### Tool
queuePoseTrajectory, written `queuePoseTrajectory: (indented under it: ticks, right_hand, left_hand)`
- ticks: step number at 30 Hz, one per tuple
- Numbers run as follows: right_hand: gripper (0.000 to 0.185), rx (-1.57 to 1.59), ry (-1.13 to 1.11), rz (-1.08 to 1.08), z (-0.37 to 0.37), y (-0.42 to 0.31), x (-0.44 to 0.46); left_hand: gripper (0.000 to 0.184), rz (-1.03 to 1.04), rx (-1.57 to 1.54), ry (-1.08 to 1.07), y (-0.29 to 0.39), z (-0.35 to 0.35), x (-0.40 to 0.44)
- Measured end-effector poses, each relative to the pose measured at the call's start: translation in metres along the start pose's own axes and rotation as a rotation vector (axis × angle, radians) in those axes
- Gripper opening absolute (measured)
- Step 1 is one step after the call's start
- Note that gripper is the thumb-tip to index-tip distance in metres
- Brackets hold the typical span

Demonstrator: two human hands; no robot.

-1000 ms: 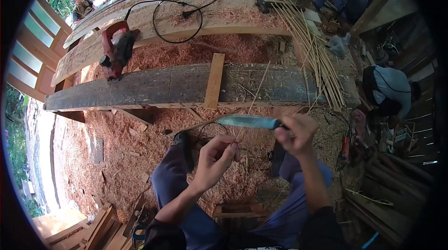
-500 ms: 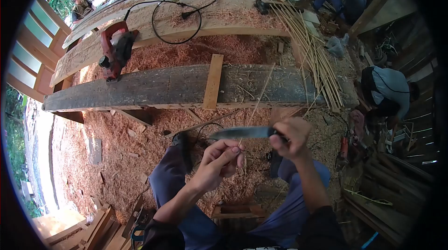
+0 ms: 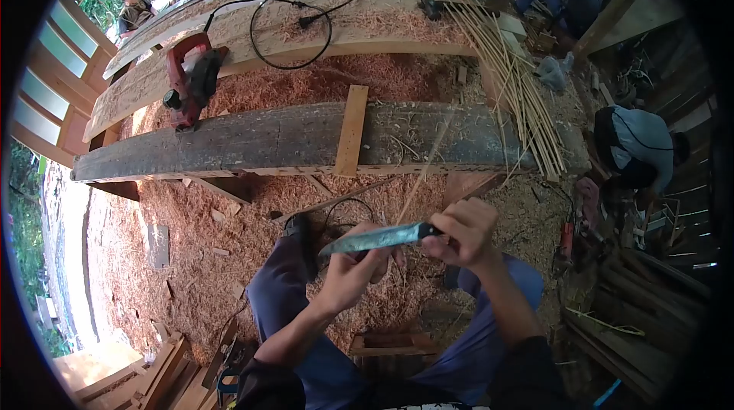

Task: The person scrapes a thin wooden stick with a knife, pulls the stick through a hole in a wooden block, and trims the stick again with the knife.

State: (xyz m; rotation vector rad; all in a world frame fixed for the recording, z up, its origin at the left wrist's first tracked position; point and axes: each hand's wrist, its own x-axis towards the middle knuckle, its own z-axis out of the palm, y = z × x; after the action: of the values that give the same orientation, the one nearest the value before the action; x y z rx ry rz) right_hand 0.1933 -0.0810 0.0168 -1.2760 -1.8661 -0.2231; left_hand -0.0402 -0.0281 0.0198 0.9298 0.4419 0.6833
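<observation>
My right hand is closed round the dark handle of a knife, whose broad blade points left. The blade lies across the fingers of my left hand and hides part of them. Between its thumb and fingers my left hand pinches a thin bamboo strip, which slants up and right from the blade toward the dark beam. The strip is faint and blurred. Whether the edge touches it cannot be made out.
A red power planer stands on the beams at the left, its black cable looped beside it. Bamboo strips lie in a bundle at the right. Wood shavings cover the ground. Two people crouch at the right; another person is at the upper left.
The knife has come down and left with my right hand, from above my left hand to across its fingers. My left hand keeps its pinch on the strip.
</observation>
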Motion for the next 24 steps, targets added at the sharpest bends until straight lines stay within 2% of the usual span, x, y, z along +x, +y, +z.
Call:
queuePoseTrajectory:
  ticks: [5,7,9,12,19,22,24]
  right_hand:
    - [0.038,-0.031,0.107,0.05,-0.005,0.017,0.002]
    - [0.038,-0.039,0.105,0.039,-0.007,0.012,0.003]
    - [0.038,-0.01,0.01,-0.04,-0.001,-0.002,0.003]
    - [0.039,-0.062,0.052,-0.031,-0.003,0.011,0.001]
    - [0.038,-0.102,0.056,-0.045,-0.005,0.015,-0.001]
    - [0.038,-0.128,0.048,-0.059,-0.007,0.025,-0.004]
    - [0.036,-0.144,0.241,0.005,-0.005,0.042,-0.002]
  left_hand:
    - [0.012,-0.149,-0.164,-0.039,0.012,-0.002,0.005]
    - [0.011,-0.126,-0.149,-0.029,0.004,0.001,0.002]
    - [0.009,-0.07,-0.105,-0.037,0.001,0.0,0.001]
    - [0.009,-0.038,-0.068,-0.016,0.003,-0.002,0.003]
    - [0.011,-0.073,-0.153,-0.01,0.0,-0.003,0.006]
    - [0.012,-0.119,-0.092,-0.009,0.006,-0.003,0.007]
    - [0.013,-0.099,-0.113,0.002,0.012,-0.004,0.004]
